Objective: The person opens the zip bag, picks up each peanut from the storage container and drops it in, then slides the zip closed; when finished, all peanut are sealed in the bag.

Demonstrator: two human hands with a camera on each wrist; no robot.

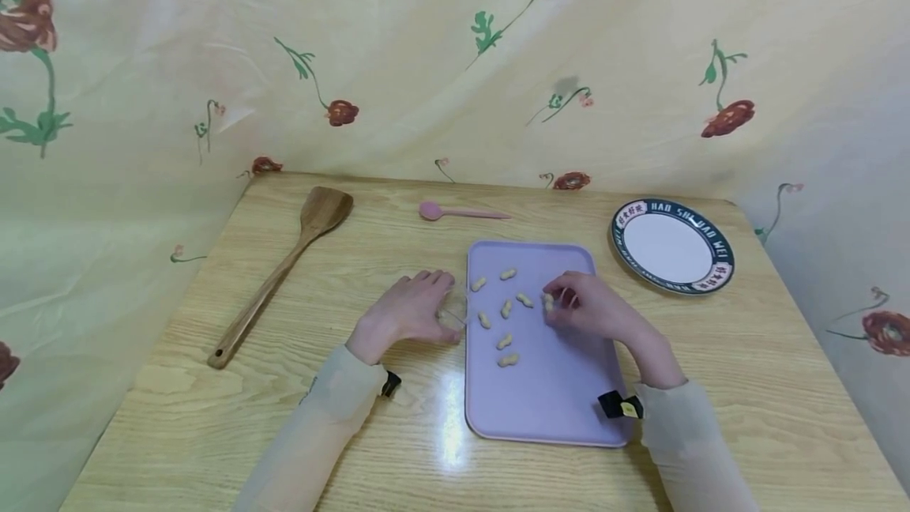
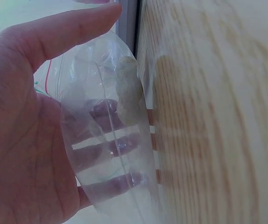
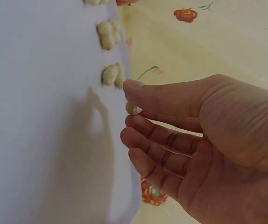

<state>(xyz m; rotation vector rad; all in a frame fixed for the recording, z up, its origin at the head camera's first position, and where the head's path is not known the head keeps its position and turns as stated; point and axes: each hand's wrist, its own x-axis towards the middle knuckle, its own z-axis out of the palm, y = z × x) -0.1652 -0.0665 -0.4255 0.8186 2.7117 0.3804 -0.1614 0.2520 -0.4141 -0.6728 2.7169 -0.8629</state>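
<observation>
My right hand (image 1: 586, 303) pinches a peanut (image 3: 133, 108) between thumb and fingertips, low over the lilac tray (image 1: 554, 393). Several more unshelled peanuts (image 1: 508, 359) lie scattered on the tray's left half. At the tray's left edge, my left hand (image 1: 412, 310) holds a clear plastic bag (image 2: 96, 154) between the thumb and the spread fingers. The fingers show through the film behind it. One peanut (image 2: 129, 91) sits inside the bag, close to the tabletop. In the head view the bag is only faintly visible.
A wooden spatula (image 1: 284, 267) lies slantwise at the left of the wooden table (image 1: 398, 433). Behind the tray is a pink spoon (image 1: 462, 212). To the right stands a white plate (image 1: 671, 247) with a dark patterned rim. Flowered cloth (image 1: 426, 62) hangs behind the table.
</observation>
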